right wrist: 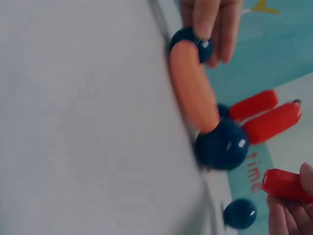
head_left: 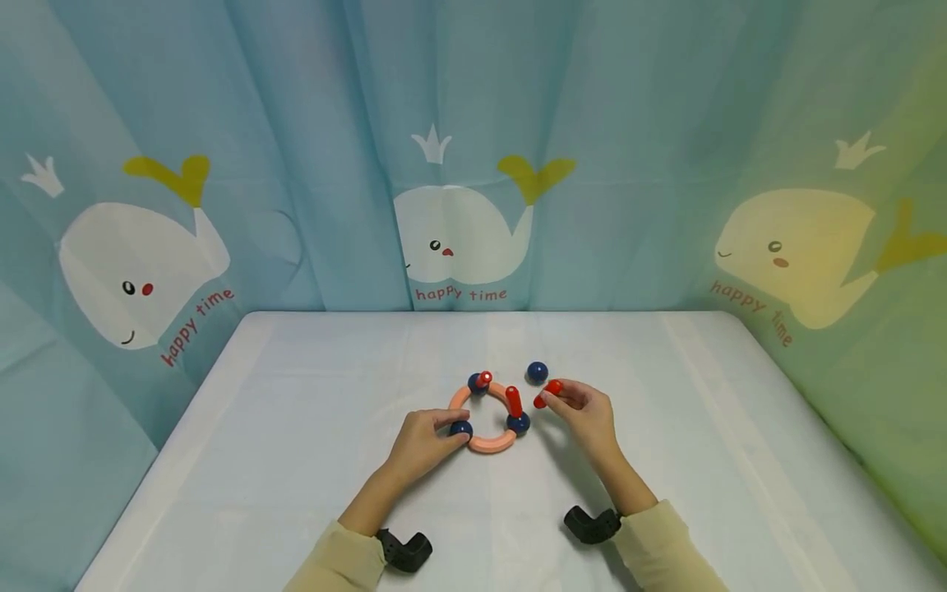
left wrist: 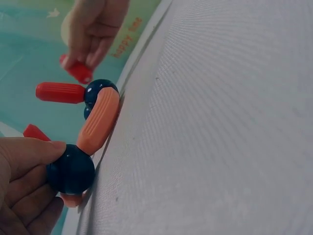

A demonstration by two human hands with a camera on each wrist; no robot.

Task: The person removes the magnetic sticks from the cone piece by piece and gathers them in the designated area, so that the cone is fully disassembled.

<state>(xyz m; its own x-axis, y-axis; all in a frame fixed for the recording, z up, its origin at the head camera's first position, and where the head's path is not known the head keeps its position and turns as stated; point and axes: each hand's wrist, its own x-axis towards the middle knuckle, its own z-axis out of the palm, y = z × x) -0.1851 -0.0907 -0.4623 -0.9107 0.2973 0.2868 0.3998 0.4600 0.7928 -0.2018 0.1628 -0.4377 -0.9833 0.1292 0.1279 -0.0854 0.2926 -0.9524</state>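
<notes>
A ring of curved orange pieces (head_left: pixel 491 445) joined by three dark blue balls lies on the table. Two red rods stand up from it, one on the far ball and one red rod (head_left: pixel 514 401) on the right ball (head_left: pixel 519 423). My left hand (head_left: pixel 425 442) pinches the near-left blue ball (left wrist: pixel 71 169) between thumb and fingers. Right of the ring, my right hand (head_left: pixel 589 413) holds a loose red rod (right wrist: pixel 284 185) above the table, apart from the ring. In the left wrist view, that rod appears behind the upright one.
A loose dark blue ball (head_left: pixel 538 372) rests on the white table (head_left: pixel 311 460), beyond the ring and near my right fingers. A blue-green curtain (head_left: pixel 325 164) with printed whales hangs along the table's far edge. Black wrist devices (head_left: pixel 592 524) sit on both wrists.
</notes>
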